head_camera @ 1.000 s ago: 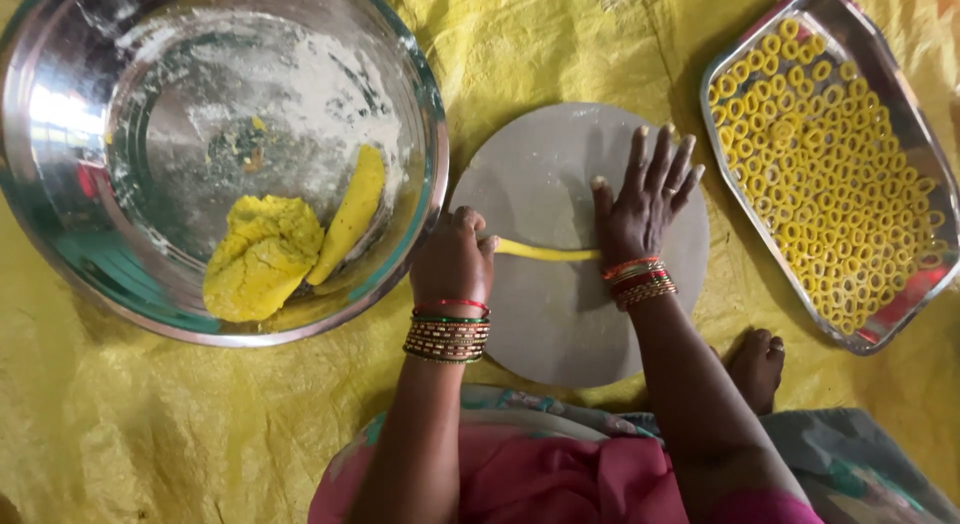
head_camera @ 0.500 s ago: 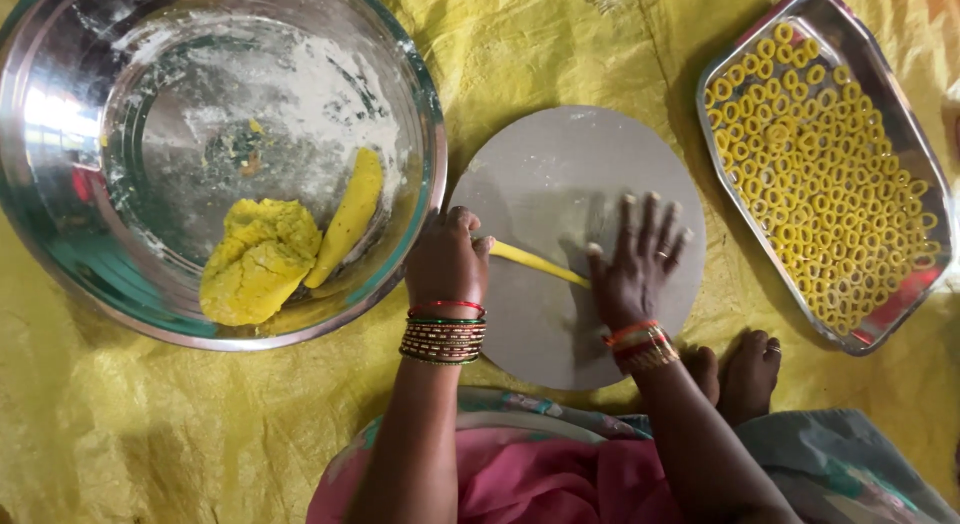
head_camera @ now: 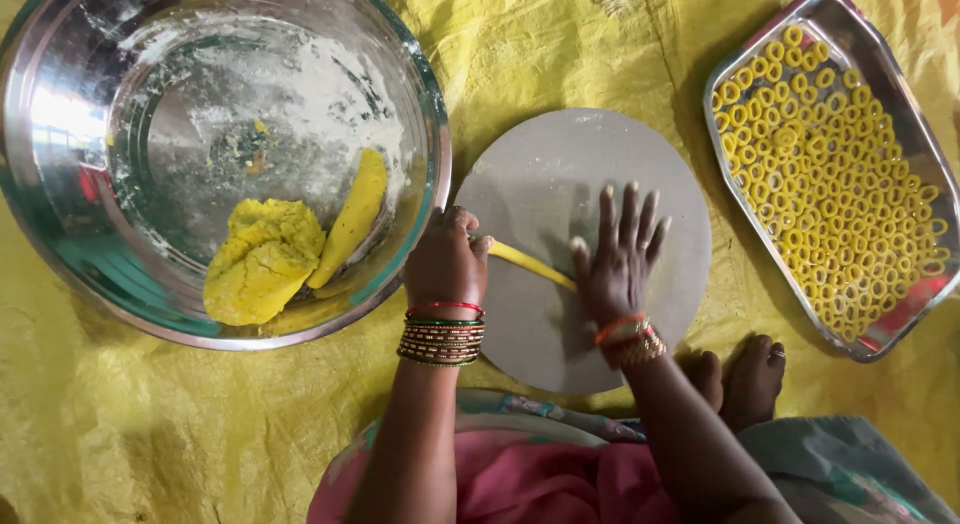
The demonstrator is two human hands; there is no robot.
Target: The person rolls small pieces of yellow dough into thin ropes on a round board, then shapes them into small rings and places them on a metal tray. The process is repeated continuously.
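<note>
While the left hand (head_camera: 446, 264) is pinching one end of the dough rope (head_camera: 530, 265), fingers curled shut on it, the right hand (head_camera: 618, 259) is lying flat on its other end, fingers spread wide. Rope is lying on the round board (head_camera: 560, 154), between both hands.
</note>
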